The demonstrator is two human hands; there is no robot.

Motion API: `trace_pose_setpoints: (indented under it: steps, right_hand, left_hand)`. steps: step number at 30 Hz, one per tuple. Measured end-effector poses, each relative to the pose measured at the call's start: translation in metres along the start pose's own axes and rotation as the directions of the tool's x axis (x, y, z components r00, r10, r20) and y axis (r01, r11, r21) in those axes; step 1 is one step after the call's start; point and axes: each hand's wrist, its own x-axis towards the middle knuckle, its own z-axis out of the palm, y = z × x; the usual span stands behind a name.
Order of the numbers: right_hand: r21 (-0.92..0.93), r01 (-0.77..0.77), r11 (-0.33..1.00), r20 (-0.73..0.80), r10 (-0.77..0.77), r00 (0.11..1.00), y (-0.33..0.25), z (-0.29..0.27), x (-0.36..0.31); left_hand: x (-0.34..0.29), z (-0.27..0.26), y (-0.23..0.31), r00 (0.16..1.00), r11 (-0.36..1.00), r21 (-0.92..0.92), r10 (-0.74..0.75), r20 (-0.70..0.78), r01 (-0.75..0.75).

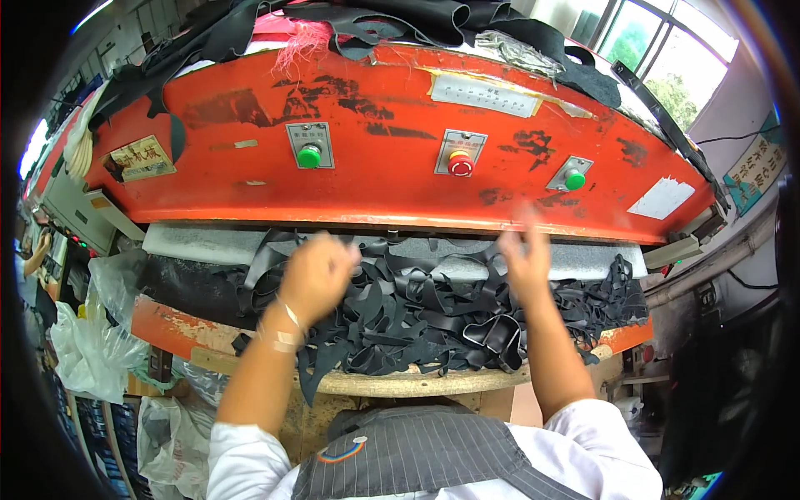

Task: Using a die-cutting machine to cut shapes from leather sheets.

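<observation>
Over the left part of a pile of black leather scraps (400, 325) is my left hand (318, 275). Its fingers are curled in, and what they hold, if anything, is hidden. My right hand (527, 260) is raised at the right of the pile, slightly smeared by motion, with its fingers apart and nothing seen in them. Strips and cut-out remnants lie tangled between the two hands. Behind them, a pale grey cutting board (208, 242) lies under the lower edge of a red press (392, 187).
The press front carries two green buttons (309, 156) and a red stop button (461, 164). Black leather sheets (408, 21) lie on top. A worn wooden ledge (392, 383) runs along the front. Clear plastic bags (92, 350) hang at the left.
</observation>
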Motion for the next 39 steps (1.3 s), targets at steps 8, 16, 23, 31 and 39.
trace_pose_setpoints:
  steps: [8,16,23,31,39]
  right_hand:
    - [-0.063,0.359,0.931,0.756,-0.190,0.626,-0.080,0.006,-0.194]
    - [-0.140,0.332,0.933,0.761,-0.113,0.639,-0.075,0.022,-0.181]
    - [0.152,0.023,0.988,0.922,-0.150,0.358,-0.044,0.025,-0.050]
    - [-0.009,0.347,0.938,0.591,-0.275,0.758,0.083,0.173,0.078]
    - [-0.025,0.120,0.992,0.173,-0.114,0.978,0.140,0.105,0.108]
  left_hand:
    - [-0.182,0.044,0.057,0.928,0.987,0.044,-0.161,0.335,0.156]
    - [-0.169,0.062,0.055,0.967,0.976,0.170,-0.169,0.190,0.138]
    - [-0.077,0.040,0.033,0.802,0.959,0.074,-0.270,0.533,0.274]
    - [0.041,0.158,-0.065,0.978,0.978,0.187,0.047,0.205,-0.087]
    - [0.045,0.166,-0.087,0.975,0.978,0.199,0.009,0.224,-0.055]
